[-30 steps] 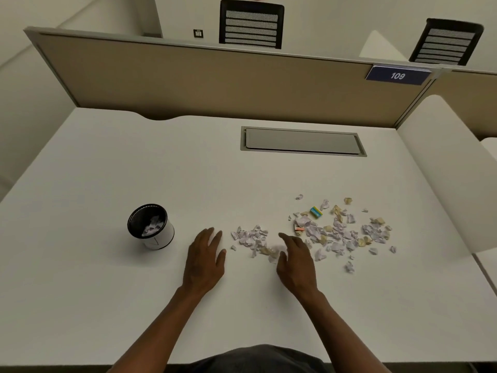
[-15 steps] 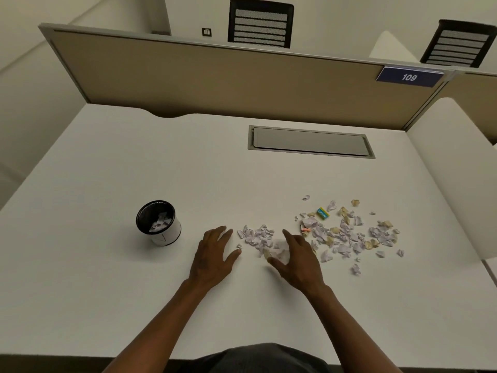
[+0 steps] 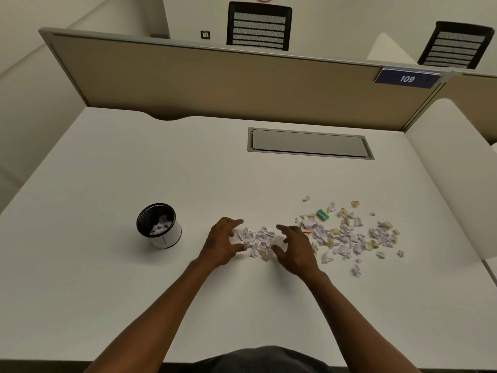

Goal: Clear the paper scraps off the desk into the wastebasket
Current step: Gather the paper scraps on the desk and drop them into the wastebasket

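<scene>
1. Scraps of paper [image 3: 347,234] lie scattered across the right half of the white surface [image 3: 107,292], nearer its front edge than its back edge; a smaller heap [image 3: 258,241] sits apart at their left end.
2. 2 bare hands flank that heap: the left hand [image 3: 221,243] touches its left side, the right hand [image 3: 294,249] its right side. Fingers of both hands are spread and loosely bent, cupping the heap without clenching on anything.
3. The wastebasket [image 3: 159,224], a small black-rimmed cylinder with a white wall, stands upright near the left hand, toward the left edge, with paper already inside.
4. A small green and yellow block [image 3: 322,214] and a pink bit [image 3: 306,231] lie among the right-hand scraps.
5. A grey recessed hatch [image 3: 309,143] sits near the back edge, well apart from everything else.
6. A tan partition [image 3: 215,84] with a blue "109" plate [image 3: 407,78] walls the back edge; a white panel [image 3: 451,170] walls the right edge.
7. Bare surface runs between the heap and the wastebasket, and along the front edge and left side.
</scene>
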Tool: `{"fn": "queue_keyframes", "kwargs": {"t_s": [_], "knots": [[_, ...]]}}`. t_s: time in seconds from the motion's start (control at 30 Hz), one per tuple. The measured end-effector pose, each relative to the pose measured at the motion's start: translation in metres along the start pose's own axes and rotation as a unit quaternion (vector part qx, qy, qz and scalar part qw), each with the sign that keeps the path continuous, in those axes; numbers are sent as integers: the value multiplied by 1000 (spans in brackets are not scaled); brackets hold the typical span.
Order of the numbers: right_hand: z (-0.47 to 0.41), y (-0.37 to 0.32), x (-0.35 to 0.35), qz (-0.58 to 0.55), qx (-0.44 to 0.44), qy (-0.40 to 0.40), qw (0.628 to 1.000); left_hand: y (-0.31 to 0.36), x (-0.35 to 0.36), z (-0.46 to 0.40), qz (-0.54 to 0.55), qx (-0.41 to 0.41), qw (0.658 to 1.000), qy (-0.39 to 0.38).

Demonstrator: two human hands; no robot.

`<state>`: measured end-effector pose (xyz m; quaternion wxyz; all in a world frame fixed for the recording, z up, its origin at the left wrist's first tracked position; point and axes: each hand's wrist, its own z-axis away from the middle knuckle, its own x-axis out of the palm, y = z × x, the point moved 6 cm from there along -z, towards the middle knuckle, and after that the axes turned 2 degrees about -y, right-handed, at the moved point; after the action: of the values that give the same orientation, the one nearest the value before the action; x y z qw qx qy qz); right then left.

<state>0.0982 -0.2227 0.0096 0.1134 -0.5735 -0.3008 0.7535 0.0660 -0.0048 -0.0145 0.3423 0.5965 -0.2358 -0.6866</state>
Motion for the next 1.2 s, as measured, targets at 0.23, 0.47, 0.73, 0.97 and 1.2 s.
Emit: {"fn": "queue_keyframes", "kwargs": {"t_s": [0.23, 0.47, 0.73, 0.97, 1.2], "knots": [[-7, -1, 12, 110, 49, -66, 990, -7, 7, 1, -17, -33, 998, -49], [-19, -11, 18, 130, 5, -147, 981, 11, 19, -2, -53, -18, 993, -105], [-28, -22, 24, 132, -64, -122, 982, 28, 28, 1, -63, 10, 995, -82], [-22, -27, 26, 51, -73, -69, 994, 36, 28, 10, -7, 27, 999, -30], [-21, -26, 23, -14, -57, -61, 996, 38, 20, 17, 39, 50, 998, -2]]}}
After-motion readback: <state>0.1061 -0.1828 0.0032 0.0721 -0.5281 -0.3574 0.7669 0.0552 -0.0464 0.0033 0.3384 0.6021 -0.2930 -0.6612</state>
